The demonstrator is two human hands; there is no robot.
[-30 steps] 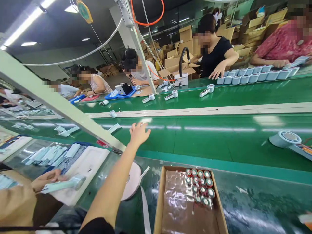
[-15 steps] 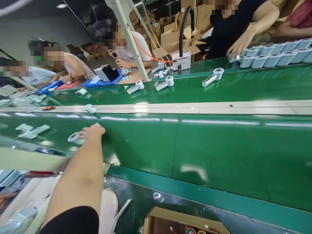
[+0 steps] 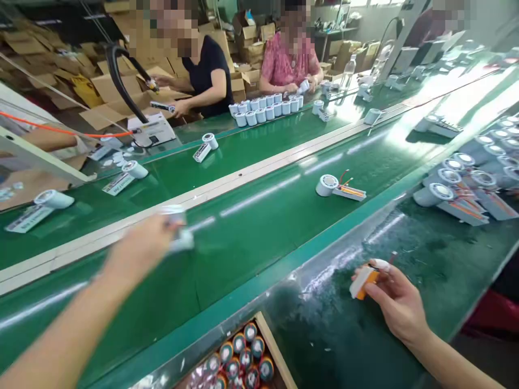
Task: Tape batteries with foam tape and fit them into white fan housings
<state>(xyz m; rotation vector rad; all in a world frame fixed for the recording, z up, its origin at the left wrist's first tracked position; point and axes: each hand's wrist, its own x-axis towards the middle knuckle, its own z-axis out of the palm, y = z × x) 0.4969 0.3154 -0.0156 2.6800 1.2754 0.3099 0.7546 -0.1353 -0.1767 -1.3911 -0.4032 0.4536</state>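
My left hand (image 3: 140, 247) hovers over the near green conveyor belt (image 3: 259, 227), blurred by motion, its fingers closed on a pale blue fan part (image 3: 178, 227). My right hand (image 3: 395, 300) rests low at the right over the dark green bench edge and pinches a small orange and white part (image 3: 363, 281). Another pale fan unit with orange wires (image 3: 338, 187) lies on the belt ahead, apart from both hands.
A cardboard box of round motors (image 3: 239, 359) sits at the bottom edge. Several fan units (image 3: 450, 197) crowd the right side. Across the far belt, seated people handle rows of pale cups (image 3: 263, 108); a white machine with a black hose (image 3: 152, 129) stands at left.
The view has swung right. My left hand picked a pale fan part off the belt at left and carries it rightward. My right hand has come into view holding the orange part.
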